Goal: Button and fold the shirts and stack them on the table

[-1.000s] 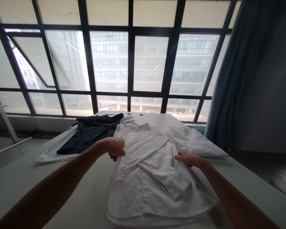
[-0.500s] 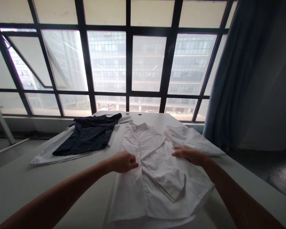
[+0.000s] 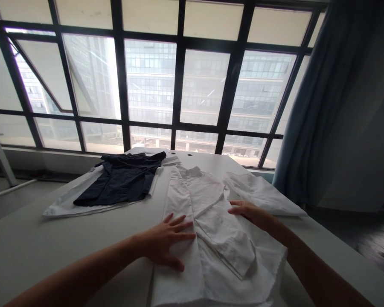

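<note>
The white shirt (image 3: pixel 211 251) lies on the bench (image 3: pixel 109 251) at six o'clock of the view, its collar toward twelve; the left hand (image 3: pixel 166 241) rests at its nine o'clock side, fingers spread and gripping nothing. The right hand (image 3: pixel 250 213) is at its two o'clock side, fingers extended, but whether they pinch cloth I cannot tell; a dark garment (image 3: pixel 124 181) lies at ten o'clock from the shirt.

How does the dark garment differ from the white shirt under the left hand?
The dark garment is navy, the white shirt plain white. The dark garment lies farther off; the white shirt is nearer. No hand is on the dark garment, while the left hand spreads over the white shirt. Both lie over the same table.
</note>
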A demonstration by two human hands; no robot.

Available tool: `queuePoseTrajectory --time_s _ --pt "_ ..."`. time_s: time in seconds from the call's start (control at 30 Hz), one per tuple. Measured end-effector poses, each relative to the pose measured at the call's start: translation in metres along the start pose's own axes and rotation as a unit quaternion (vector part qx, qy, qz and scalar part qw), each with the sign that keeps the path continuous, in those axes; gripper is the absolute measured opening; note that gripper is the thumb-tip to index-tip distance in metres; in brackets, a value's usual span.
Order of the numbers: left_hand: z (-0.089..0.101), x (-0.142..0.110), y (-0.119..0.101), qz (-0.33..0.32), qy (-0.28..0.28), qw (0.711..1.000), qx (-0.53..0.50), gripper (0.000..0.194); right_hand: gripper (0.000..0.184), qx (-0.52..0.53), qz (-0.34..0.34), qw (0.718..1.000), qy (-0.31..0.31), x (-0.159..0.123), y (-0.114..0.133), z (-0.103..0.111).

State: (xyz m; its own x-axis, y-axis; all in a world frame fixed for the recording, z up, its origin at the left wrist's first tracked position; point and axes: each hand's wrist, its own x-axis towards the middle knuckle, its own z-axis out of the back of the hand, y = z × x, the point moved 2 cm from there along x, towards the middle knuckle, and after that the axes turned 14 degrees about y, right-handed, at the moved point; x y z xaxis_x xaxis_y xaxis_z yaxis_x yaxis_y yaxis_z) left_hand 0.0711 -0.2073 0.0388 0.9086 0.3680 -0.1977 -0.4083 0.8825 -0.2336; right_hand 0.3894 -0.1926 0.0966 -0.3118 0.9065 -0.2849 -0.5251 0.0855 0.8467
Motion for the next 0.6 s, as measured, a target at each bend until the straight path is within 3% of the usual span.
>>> queuePoseTrajectory --time_s 0.13,0.3,0.43,0.53,0.6 --pt "-0.003 0.002 -0.001 -0.014 0.01 1.0 -0.009 0.091 0.069 -0.034 0.027 0.999 -0.025 0.014 0.005 -0.013" --pt "-0.004 0.003 0.002 -0.017 0.018 1.0 -0.016 0.092 0.089 -0.026 0.091 0.995 0.017 0.044 0.002 -0.062" --pt "-0.003 0.003 0.003 -0.022 0.012 1.0 -0.017 0.092 0.091 -0.014 0.095 0.986 0.134 0.047 0.001 -0.092" --pt "-0.004 0.004 0.004 -0.015 0.023 0.999 -0.016 0.096 0.079 -0.063 0.122 0.959 0.25 0.036 0.004 -0.093" --pt "-0.005 0.004 0.004 -0.015 0.021 0.999 -0.019 0.097 0.074 -0.104 0.156 0.939 0.289 0.03 0.005 -0.089"
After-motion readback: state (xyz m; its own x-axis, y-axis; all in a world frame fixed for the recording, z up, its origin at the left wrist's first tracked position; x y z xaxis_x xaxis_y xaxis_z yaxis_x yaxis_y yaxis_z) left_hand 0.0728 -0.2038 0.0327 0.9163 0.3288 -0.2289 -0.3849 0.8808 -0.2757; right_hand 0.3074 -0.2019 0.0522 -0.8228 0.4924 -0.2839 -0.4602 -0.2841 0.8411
